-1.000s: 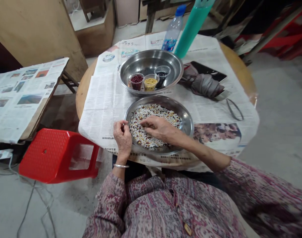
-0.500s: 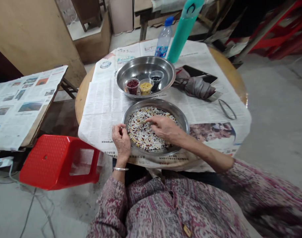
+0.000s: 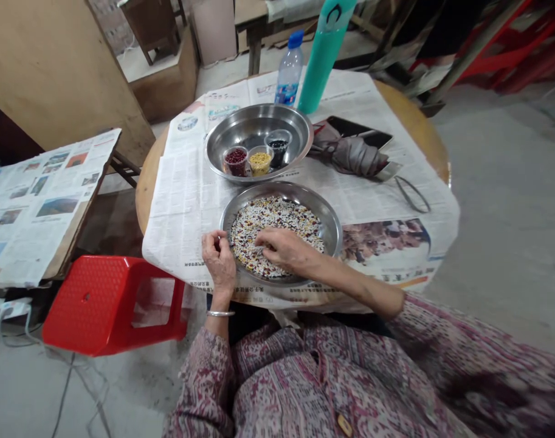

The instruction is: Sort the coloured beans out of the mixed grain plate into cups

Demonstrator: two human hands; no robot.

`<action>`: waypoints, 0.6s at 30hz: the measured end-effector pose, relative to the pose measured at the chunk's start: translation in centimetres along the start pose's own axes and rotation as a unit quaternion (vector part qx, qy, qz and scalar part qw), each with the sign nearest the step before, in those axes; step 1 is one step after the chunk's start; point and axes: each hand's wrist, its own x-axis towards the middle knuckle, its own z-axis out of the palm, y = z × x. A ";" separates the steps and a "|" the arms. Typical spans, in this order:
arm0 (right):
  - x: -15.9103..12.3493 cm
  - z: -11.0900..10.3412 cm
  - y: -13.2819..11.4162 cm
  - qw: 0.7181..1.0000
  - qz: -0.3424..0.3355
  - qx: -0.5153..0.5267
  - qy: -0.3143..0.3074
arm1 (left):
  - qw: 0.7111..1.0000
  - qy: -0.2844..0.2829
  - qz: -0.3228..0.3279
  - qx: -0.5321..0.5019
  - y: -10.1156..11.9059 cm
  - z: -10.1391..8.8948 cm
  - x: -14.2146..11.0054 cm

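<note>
A steel pan point(image 3: 329, 219) full of mixed white, red and yellow beans point(image 3: 281, 219) lies on the newspaper-covered round table point(image 3: 423, 131). My left hand point(image 3: 219, 258) rests at the pan's left rim, fingers curled shut on something I cannot make out. My right hand point(image 3: 284, 250) lies on the beans at the pan's near side, fingertips pinched together among them. Behind it a second steel pan point(image 3: 254, 125) holds three small cups: red beans point(image 3: 236, 159), yellow beans point(image 3: 260, 160) and black beans point(image 3: 278, 146).
A water bottle point(image 3: 289, 68) and a tall teal flask point(image 3: 321, 55) stand at the table's far edge. A folded grey umbrella point(image 3: 352, 156), a dark tablet point(image 3: 359, 129) and a loop of cord point(image 3: 411, 193) lie to the right. A red stool point(image 3: 108, 304) stands at the left.
My right hand has drawn back from the middle of the beans toward the near left side of the pan. The left hand has stayed at the rim. The view has shifted slightly.
</note>
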 end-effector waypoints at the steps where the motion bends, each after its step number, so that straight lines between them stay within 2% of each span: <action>1: 0.4 0.4 -0.4 1.000 -0.019 0.020 -0.012 | 1.000 -0.001 -0.001 0.000 0.0 0.0 0.0; 4: 2.0 0.9 -1.5 0.996 -0.083 0.018 -0.041 | 1.000 -0.003 -0.003 0.002 -0.1 0.0 0.0; 7: 4.1 0.7 -1.7 0.985 -0.147 -0.063 -0.063 | 1.000 -0.003 0.001 0.002 -0.1 0.0 0.0; 10: 6.1 -0.2 -0.8 0.972 -0.173 -0.152 -0.048 | 1.000 -0.001 0.004 0.002 -0.2 0.1 -0.1; 14: 6.7 -2.3 1.1 0.967 -0.128 -0.215 -0.041 | 1.000 0.000 0.008 -0.001 -0.2 0.1 -0.1; 18: 4.2 -4.0 2.7 0.972 -0.048 -0.216 -0.072 | 1.000 0.001 0.009 -0.004 -0.1 0.1 -0.2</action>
